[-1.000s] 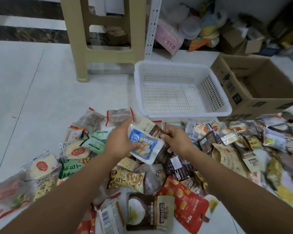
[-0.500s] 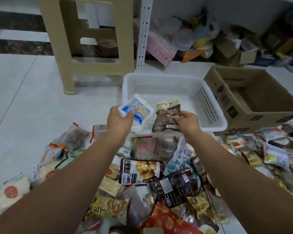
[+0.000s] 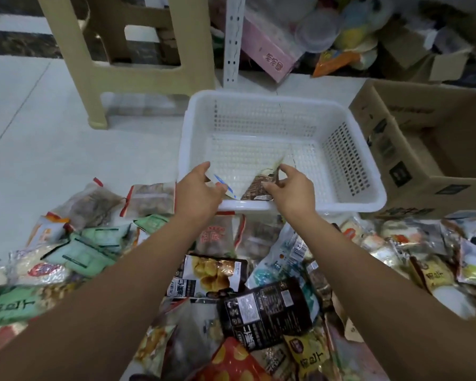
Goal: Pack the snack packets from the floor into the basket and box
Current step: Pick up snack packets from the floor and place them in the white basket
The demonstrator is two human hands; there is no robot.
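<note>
A white plastic basket [image 3: 352, 207] stands on the floor ahead of me, and nothing lies on its bottom. To its right is an open cardboard box [image 3: 412, 185]. My left hand [image 3: 197, 192] is just over the basket's near rim, holding a white and blue snack packet [image 3: 226, 185] that hangs inside. Beside it my right hand [image 3: 293, 192] pinches the top of a brown snack packet [image 3: 259, 185], also inside the near wall. A pile of snack packets [image 3: 267, 312] covers the floor under my arms.
A beige plastic stool [image 3: 138, 72] stands behind and left of the basket. A white perforated post [image 3: 232, 39], a pink box [image 3: 270, 53], plastic containers [image 3: 318, 31] and small cartons [image 3: 423, 56] crowd the back wall. Bare white tile [image 3: 52, 138] lies at left.
Both hands lifted a packet each from the pile, moved forward and came down into the basket's near side.
</note>
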